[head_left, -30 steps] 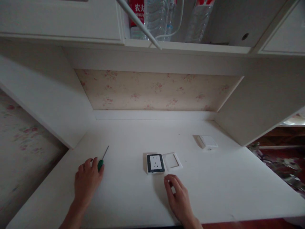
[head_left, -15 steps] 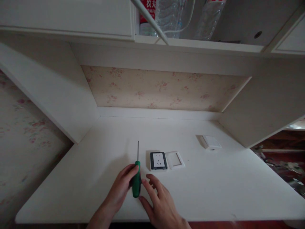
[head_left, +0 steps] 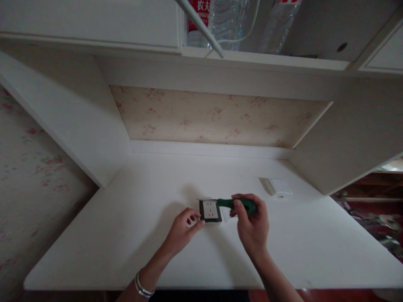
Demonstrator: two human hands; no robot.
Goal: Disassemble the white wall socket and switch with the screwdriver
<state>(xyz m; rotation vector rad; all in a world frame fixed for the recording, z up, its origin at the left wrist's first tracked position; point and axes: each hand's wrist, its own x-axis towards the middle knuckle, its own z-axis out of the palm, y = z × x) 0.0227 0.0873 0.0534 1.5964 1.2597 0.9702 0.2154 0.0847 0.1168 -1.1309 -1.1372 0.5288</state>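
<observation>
My right hand (head_left: 253, 222) is wrapped round the green handle of a screwdriver (head_left: 225, 203). Its thin metal shaft points left, roughly level, over the far edge of a power socket (head_left: 210, 210). The socket has a white face with a dark surround and lies face up on the white desktop. At the socket's left edge my left hand (head_left: 184, 228) has its thumb and curled fingers, seemingly gripping it. A white cover frame (head_left: 226, 215) lies to the right of the socket, mostly hidden behind the screwdriver and my right hand.
A white box-like fitting (head_left: 278, 187) sits farther back on the right of the desktop (head_left: 141, 188). White side panels stand left and right. Overhead, a shelf holds plastic bottles (head_left: 226, 25), and a white rod (head_left: 201, 27) juts down in front of it.
The screwdriver has passed from my left hand to my right and swung from upright to pointing left. My left hand has moved right to the socket's edge. My right hand has moved up and right.
</observation>
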